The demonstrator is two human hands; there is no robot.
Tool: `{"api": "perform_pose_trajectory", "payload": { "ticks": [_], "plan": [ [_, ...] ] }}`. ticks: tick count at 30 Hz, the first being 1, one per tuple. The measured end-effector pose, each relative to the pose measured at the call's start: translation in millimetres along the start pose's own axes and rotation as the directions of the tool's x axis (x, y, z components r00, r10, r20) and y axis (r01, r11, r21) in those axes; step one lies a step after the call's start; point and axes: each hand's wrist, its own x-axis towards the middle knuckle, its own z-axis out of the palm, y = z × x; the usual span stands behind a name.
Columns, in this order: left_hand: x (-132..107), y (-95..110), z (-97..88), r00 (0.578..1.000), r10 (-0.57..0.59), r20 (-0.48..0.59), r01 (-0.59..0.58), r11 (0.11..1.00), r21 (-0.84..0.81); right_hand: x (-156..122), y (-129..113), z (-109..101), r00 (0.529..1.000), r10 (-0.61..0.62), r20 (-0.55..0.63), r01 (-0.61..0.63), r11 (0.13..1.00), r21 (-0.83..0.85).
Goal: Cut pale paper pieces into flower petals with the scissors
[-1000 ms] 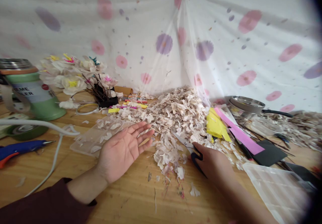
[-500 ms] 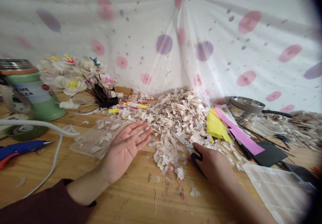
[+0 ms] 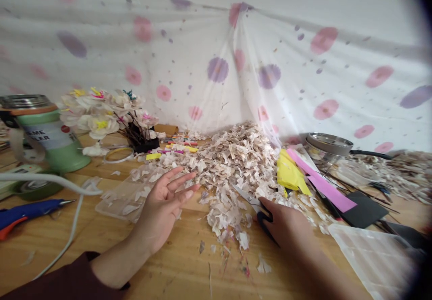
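My right hand (image 3: 286, 221) grips the dark handles of a pair of scissors (image 3: 248, 197). The scissor blades point up and left, over the edge of a heap of pale, papery scraps (image 3: 236, 156). To the left of the heap, my left hand (image 3: 167, 201) is raised over the table with its fingers apart and nothing in it. Beneath and behind that hand lies a clear plastic tray (image 3: 114, 201) with some scraps on it. A thin trail of scraps (image 3: 224, 214) spreads from the heap toward me, between my hands.
At the left stand a green canister (image 3: 57, 142) and white handmade flowers (image 3: 101, 120); a blue glue gun (image 3: 30, 212) and white cable (image 3: 76, 219) lie in front. On the right are yellow paper (image 3: 292, 174), pink strips (image 3: 332, 194), a metal pan (image 3: 329, 142) and a compartment tray (image 3: 374, 259).
My left hand has turned from palm showing to more side-on, its fingers loosely curled and a little further left. The right hand still holds the scissors. The view has tilted slightly up.
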Motion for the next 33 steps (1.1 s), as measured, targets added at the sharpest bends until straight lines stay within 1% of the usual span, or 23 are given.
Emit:
{"api": "perform_pose_trajectory", "payload": {
  "ticks": [11, 16, 22, 28, 33],
  "plan": [
    [-0.8, 1.6, 1.5, 1.0, -0.015, -0.025, 0.014, 1.0, -0.009, -1.1, 0.6, 0.8, 1.0, -0.013, -0.017, 0.014, 1.0, 0.01],
    [-1.3, 1.3, 1.5, 1.0, -0.02, -0.024, 0.02, 1.0, 0.015, -1.7, -0.6, -1.5, 1.0, -0.005, 0.0, 0.005, 1.0, 0.024],
    [-1.1, -0.1, 0.8, 0.999, -0.014, -0.033, 0.014, 1.0, 0.0, -1.7, -1.1, -2.4, 1.0, -0.015, -0.001, 0.015, 1.0, 0.008],
    [0.8, -2.3, 0.7, 1.0, 0.003, -0.022, -0.003, 1.0, -0.007, -1.0, 0.4, 0.8, 1.0, -0.018, -0.014, 0.018, 1.0, 0.008],
    [-0.8, -3.1, -0.7, 0.998, 0.069, 0.015, -0.07, 0.994, 0.08, -0.3, 0.3, 0.7, 1.0, 0.002, 0.012, -0.002, 1.0, 0.024]
  ]
}}
